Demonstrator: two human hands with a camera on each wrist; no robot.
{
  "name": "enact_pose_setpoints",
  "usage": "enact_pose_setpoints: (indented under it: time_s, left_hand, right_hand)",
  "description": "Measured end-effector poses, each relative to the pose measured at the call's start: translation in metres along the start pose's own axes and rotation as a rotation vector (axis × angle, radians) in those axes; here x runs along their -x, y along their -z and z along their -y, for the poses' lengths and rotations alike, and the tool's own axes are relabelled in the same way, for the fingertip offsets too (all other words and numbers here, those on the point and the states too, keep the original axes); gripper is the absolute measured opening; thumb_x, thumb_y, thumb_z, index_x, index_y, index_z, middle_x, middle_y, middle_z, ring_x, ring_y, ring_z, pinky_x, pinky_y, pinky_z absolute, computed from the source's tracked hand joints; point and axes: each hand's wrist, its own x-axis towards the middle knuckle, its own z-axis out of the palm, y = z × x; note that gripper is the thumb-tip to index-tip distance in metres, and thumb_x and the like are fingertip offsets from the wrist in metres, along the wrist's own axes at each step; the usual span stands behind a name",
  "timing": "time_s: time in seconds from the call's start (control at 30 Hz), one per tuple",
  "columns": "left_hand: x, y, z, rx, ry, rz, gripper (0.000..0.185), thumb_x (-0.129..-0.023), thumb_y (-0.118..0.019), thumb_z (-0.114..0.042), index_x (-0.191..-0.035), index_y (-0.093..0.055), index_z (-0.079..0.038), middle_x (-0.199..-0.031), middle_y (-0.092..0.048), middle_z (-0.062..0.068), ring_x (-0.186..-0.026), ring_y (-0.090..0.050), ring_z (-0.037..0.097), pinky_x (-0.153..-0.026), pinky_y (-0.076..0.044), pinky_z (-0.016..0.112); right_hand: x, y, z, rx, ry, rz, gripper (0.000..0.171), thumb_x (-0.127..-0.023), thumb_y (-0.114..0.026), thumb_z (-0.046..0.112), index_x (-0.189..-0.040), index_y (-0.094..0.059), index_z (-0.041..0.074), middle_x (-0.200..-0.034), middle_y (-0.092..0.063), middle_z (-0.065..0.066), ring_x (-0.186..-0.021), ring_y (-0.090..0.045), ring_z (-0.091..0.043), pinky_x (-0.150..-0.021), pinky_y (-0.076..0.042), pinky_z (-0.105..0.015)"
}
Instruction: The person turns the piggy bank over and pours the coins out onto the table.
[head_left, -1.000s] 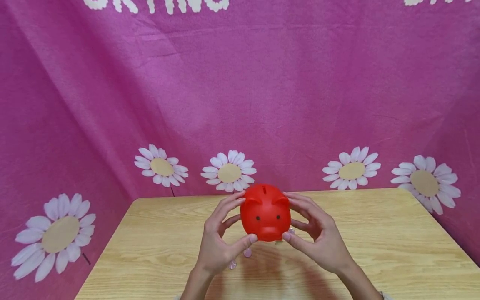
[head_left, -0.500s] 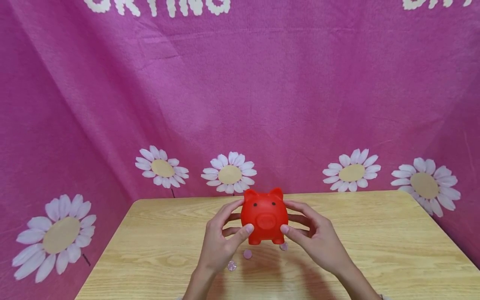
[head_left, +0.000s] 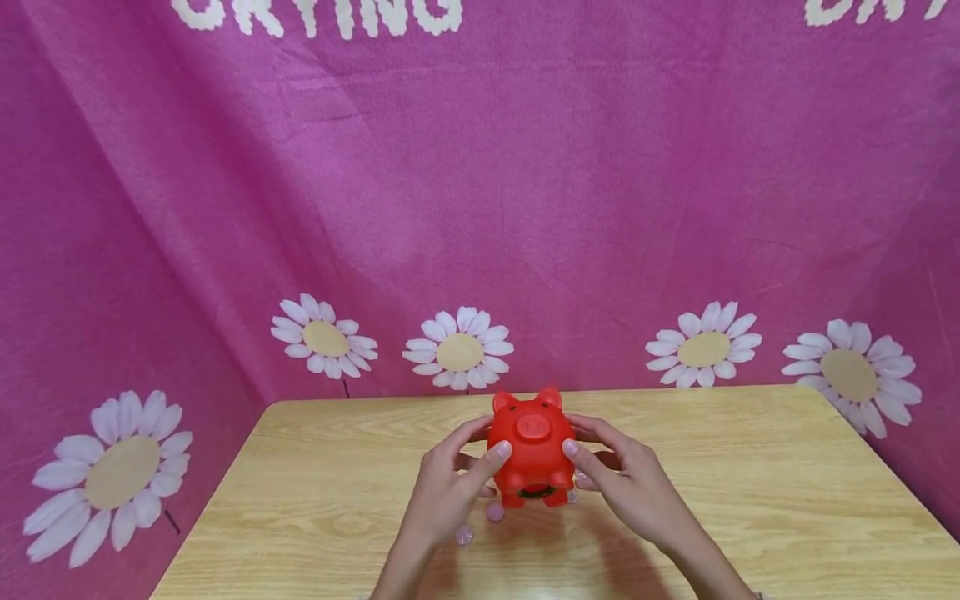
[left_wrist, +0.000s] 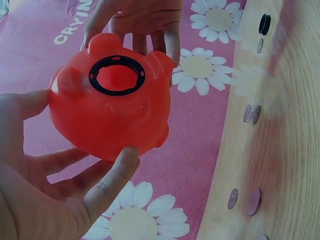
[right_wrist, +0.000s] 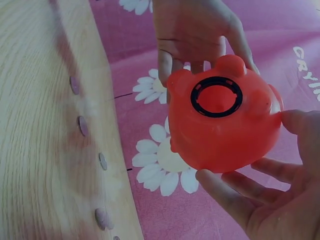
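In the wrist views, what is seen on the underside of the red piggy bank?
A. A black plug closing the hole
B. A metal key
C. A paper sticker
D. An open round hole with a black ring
D: both wrist views show the piggy bank with an open hole inside a black ring, and no plug in it.

Light wooden table (head_left: 315, 492), small coins (head_left: 494, 512) scattered near its middle, black plug (left_wrist: 264, 23) lying apart
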Motion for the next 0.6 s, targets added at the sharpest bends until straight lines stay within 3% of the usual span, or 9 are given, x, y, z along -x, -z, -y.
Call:
enact_pose_setpoints:
  time_s: [0.4,0.6]
  left_hand:
    - [-0.0012,-0.0002,0.0000,-0.013,0.008,0.000,0.051,-0.102,-0.073,-0.038,-0.147,-0.065,-0.017,-0.140,-0.068,0.018,-0.086,-0.073,0.019,-0.068,-0.068,0.042]
    - [0.0006,0.0008,0.0017,0.043,-0.031,-0.003,0.051,-0.099,-0.075,-0.029,-0.148,-0.064,-0.016,-0.143,-0.066,0.016,-0.096,-0.074,0.023,-0.071,-0.069,0.037]
  right_hand:
    - [-0.0007,0.0007,0.0009,0.033,-0.006,0.006,0.050,-0.104,-0.072,0.031,-0.149,-0.061,0.012,-0.143,-0.066,-0.022,-0.102,-0.079,-0.023,-0.075,-0.068,-0.030]
    - [0.0015,0.0018,0.0018,0.037,0.043,-0.002,0.050,-0.101,-0.076,0.026,-0.148,-0.063,0.014,-0.146,-0.066,-0.020,-0.113,-0.077,-0.030,-0.080,-0.067,-0.029]
